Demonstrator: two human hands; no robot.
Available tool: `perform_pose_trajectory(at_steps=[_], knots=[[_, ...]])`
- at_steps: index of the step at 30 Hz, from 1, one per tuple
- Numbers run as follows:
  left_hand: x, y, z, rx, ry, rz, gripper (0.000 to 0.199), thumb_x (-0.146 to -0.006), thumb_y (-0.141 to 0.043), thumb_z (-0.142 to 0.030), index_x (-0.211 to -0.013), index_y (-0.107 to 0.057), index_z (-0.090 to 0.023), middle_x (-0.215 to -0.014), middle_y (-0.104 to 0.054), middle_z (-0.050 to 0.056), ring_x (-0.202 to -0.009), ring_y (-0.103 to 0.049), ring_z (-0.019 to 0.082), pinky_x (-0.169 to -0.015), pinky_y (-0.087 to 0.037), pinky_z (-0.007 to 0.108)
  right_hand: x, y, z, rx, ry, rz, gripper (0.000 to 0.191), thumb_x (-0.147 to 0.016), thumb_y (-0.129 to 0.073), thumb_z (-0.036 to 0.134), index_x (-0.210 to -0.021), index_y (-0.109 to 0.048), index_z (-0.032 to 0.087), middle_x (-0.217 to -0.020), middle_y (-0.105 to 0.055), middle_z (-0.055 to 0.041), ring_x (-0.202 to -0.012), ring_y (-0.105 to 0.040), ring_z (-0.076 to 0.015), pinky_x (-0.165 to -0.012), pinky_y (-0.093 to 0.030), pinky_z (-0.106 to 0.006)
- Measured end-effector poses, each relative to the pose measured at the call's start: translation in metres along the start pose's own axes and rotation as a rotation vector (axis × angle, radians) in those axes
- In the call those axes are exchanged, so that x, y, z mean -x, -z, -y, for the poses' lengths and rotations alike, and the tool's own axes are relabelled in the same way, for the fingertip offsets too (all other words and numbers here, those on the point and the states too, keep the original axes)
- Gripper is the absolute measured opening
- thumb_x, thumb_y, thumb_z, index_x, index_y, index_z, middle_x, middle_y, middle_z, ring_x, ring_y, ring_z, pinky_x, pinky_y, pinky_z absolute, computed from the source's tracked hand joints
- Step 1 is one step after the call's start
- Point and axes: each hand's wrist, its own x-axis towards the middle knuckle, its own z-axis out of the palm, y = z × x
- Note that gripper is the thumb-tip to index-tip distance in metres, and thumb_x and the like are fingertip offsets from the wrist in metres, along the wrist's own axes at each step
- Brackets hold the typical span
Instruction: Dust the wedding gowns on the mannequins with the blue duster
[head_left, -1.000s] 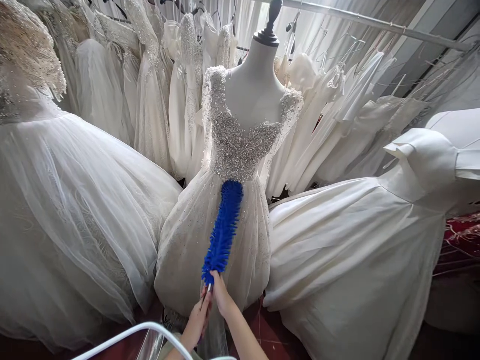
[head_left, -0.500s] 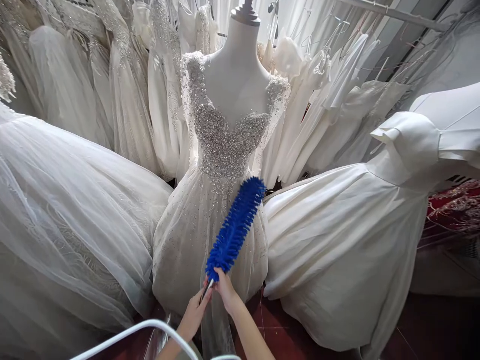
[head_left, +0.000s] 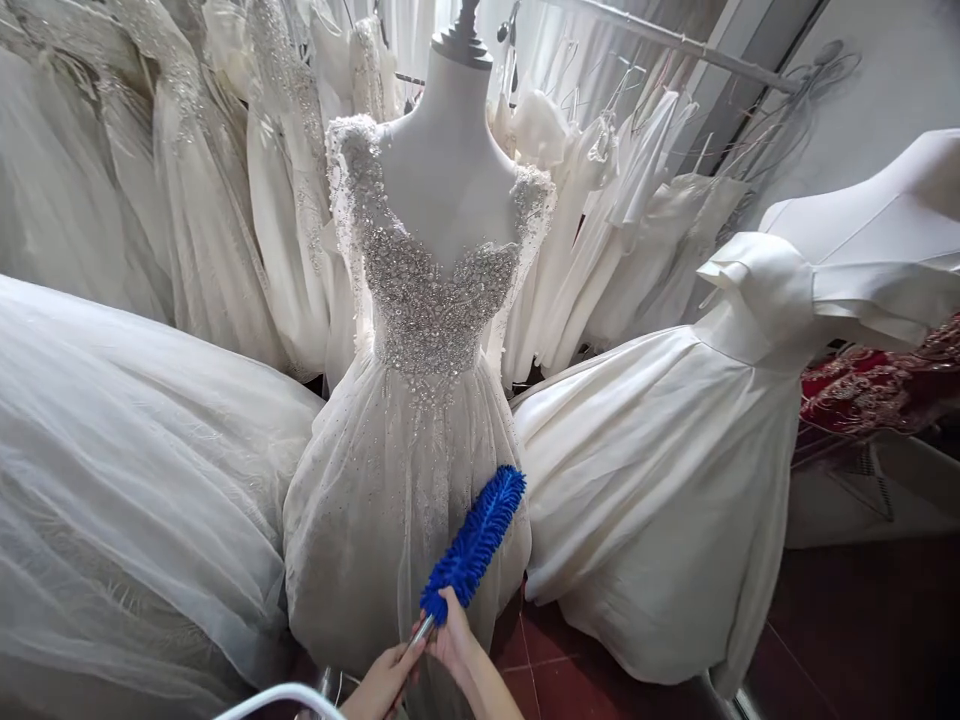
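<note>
A blue fluffy duster (head_left: 476, 545) slants up to the right in front of the skirt of a beaded white dress (head_left: 442, 310), which is on a mannequin. My left hand (head_left: 390, 672) is closed round the duster's thin metal handle. Just above it and to the right, my right hand (head_left: 450, 632) grips the duster near the lower end of the blue head. The duster's tip lies over the right side of the skirt; whether it touches the fabric is hard to tell.
A plain white satin gown (head_left: 675, 480) on a mannequin stands at the right. Another white skirt (head_left: 135, 450) spreads at the left. Many dresses hang behind, under a metal rail (head_left: 675, 40). A white curved bar (head_left: 285, 692) crosses the bottom edge, above dark red floor tiles (head_left: 551, 660).
The duster and both my hands have moved down, and the tip now lies lower on the skirt. The view has shifted to the right, so the dresses appear further left.
</note>
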Motion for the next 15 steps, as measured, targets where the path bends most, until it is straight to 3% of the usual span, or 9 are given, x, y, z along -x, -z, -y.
perform_pose_trajectory(at_steps=[2,5,9,12,15], knots=[[0.001,0.000,-0.023,0.002,-0.060,0.024,0.061,-0.058,-0.039,-0.083,-0.061,-0.048,-0.022,-0.033,-0.031,-0.010,-0.026,-0.023,0.005,-0.030,-0.018,0.021,0.001,-0.009,0.019,-0.072,0.028,-0.014,0.041,-0.077,-0.038,0.051,-0.058,-0.050,0.017,-0.052,-0.052,-0.0031,-0.044,-0.050,-0.0136,-0.044,-0.042,-0.026],[-0.006,0.005,-0.067,0.019,-0.177,0.017,0.054,-0.066,-0.041,-0.075,-0.072,-0.051,-0.022,-0.035,-0.032,-0.011,-0.028,-0.025,0.005,-0.029,-0.022,0.019,-0.001,-0.035,0.067,-0.041,0.123,-0.032,0.036,-0.077,-0.039,0.044,-0.058,-0.051,0.016,-0.049,-0.052,-0.0028,-0.045,-0.051,-0.0138,-0.045,-0.040,-0.024],[-0.031,0.020,-0.108,0.078,-0.231,0.014,0.056,-0.066,-0.040,-0.076,-0.078,-0.049,-0.022,-0.038,-0.039,-0.011,-0.027,-0.033,0.006,-0.029,-0.027,0.019,-0.011,-0.072,0.118,0.047,0.217,0.021,0.036,-0.075,-0.043,0.049,-0.065,-0.054,0.016,-0.050,-0.054,-0.0018,-0.046,-0.052,-0.0150,-0.043,-0.037,-0.024],[-0.048,0.032,-0.113,0.114,-0.210,-0.006,0.060,-0.058,-0.041,-0.081,-0.070,-0.046,-0.022,-0.039,-0.043,-0.011,-0.026,-0.036,0.007,-0.027,-0.026,0.019,-0.025,-0.084,0.121,0.031,0.206,0.056,0.040,-0.078,-0.039,0.050,-0.063,-0.054,0.016,-0.049,-0.053,-0.0010,-0.045,-0.051,-0.0134,-0.047,-0.040,-0.024],[-0.052,0.038,-0.100,0.140,-0.134,0.016,0.062,-0.052,-0.046,-0.082,-0.067,-0.048,-0.022,-0.042,-0.046,-0.010,-0.027,-0.036,0.006,-0.028,-0.025,0.020,-0.041,-0.077,0.097,-0.018,0.189,0.054,0.045,-0.079,-0.036,0.053,-0.059,-0.053,0.016,-0.046,-0.051,-0.0014,-0.042,-0.050,-0.0136,-0.047,-0.039,-0.025]])
